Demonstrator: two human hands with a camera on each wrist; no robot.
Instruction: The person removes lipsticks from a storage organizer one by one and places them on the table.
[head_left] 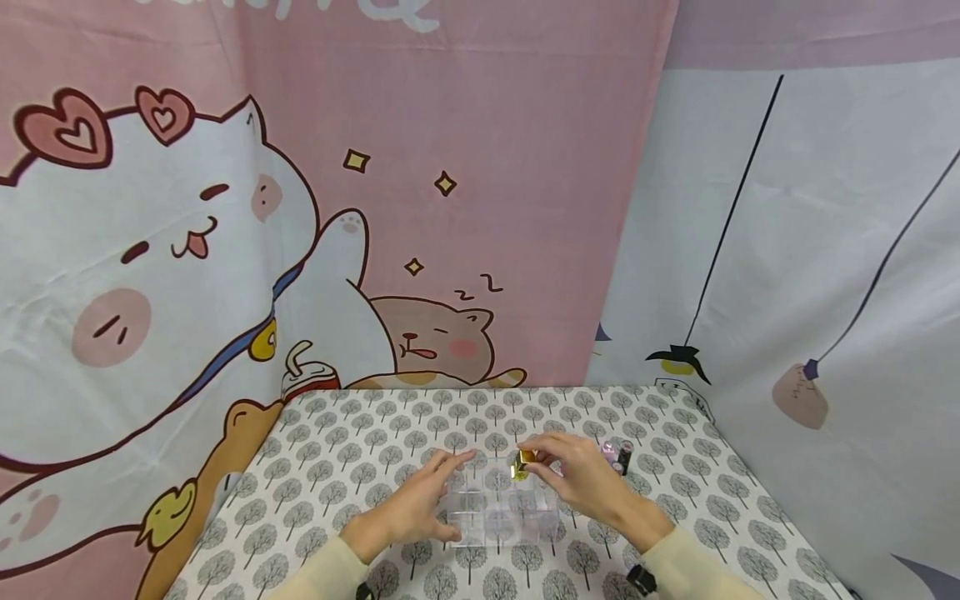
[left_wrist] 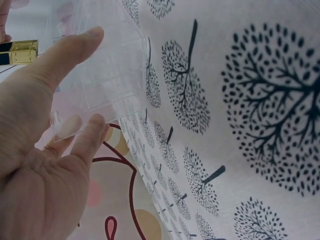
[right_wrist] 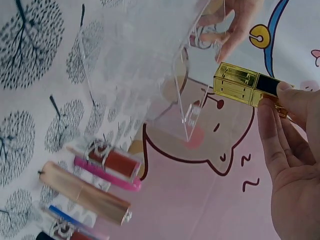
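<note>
A clear plastic organizer (head_left: 502, 521) with several compartments stands on the table between the hands. My right hand (head_left: 585, 475) pinches a shiny gold lipstick tube (right_wrist: 237, 82) with a black band, holding it above the organizer's far part; thumb and fingertips are at one end of the tube. My left hand (head_left: 416, 500) is at the organizer's left side, thumb toward the near corner and fingers toward the far one. In the left wrist view its thumb and fingers (left_wrist: 90, 135) look fairly straight against the clear plastic; how firmly they touch cannot be seen.
Several cosmetic tubes lie right of the organizer: a gold tube (right_wrist: 85, 192), a red lip gloss (right_wrist: 117, 162) and a pink stick (right_wrist: 102, 172) among them. The tablecloth (head_left: 337, 467) has a tree print. Printed curtains (head_left: 525, 208) hang behind the table.
</note>
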